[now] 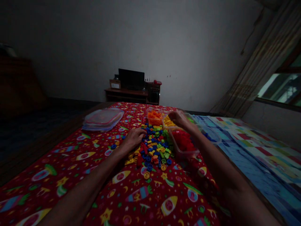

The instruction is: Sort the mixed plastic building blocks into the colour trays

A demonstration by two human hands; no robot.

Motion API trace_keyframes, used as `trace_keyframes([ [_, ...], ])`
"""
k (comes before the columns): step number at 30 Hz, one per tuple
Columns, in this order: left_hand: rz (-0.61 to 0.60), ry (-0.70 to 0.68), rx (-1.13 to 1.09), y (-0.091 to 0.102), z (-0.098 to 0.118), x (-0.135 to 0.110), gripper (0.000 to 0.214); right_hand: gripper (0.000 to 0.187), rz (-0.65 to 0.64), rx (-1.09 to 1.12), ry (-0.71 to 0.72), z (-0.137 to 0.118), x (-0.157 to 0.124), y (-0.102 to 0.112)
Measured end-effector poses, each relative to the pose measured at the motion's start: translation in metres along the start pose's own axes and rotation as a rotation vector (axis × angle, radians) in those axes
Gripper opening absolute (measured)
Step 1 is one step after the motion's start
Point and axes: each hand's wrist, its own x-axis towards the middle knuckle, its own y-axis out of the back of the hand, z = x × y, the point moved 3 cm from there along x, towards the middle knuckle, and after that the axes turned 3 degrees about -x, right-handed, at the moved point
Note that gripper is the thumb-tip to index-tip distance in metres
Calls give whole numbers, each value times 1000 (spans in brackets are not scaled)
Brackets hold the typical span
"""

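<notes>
A heap of small coloured building bricks (155, 149) lies on a red cloth (98, 175) with rocket prints. My left hand (134, 138) rests at the left edge of the heap, fingers curled down on the bricks. My right hand (179, 119) hovers over a clear tub of yellow bricks (168, 122), fingers bunched in a pinch; what they hold is too small to see. Beside it stand a tub of orange bricks (154, 117) and, nearer, a tub of red bricks (183, 142).
Stacked clear lids (102, 118) lie at the far left of the cloth. A blue patterned cloth (246, 157) covers the right side. A low shelf with a dark screen (131, 80) stands at the far wall. A curtain and a window are at the right.
</notes>
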Motion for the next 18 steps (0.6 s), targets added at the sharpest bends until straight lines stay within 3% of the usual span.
trace_keyframes([
  [2, 13, -71, -7, -2, -1, 1, 30, 27, -102, 23, 105, -34, -5, -20],
  [4, 14, -213, -20, -6, 0, 1, 33, 28, -127, -26, 129, -57, -10, -40],
  [7, -59, -391, 33, -18, 2, -1, 41, 31, -122, -122, 141, -74, -17, -63],
  [9, -125, -389, 115, -26, 0, -2, 45, 33, -161, -163, 139, -77, -21, -72],
  [13, -203, -341, 229, -34, -1, -2, 38, 32, -198, -130, 121, -75, -17, -69],
  [18, -225, -342, 336, -24, 7, -3, 28, 27, -258, -73, 15, -59, 2, -52],
])
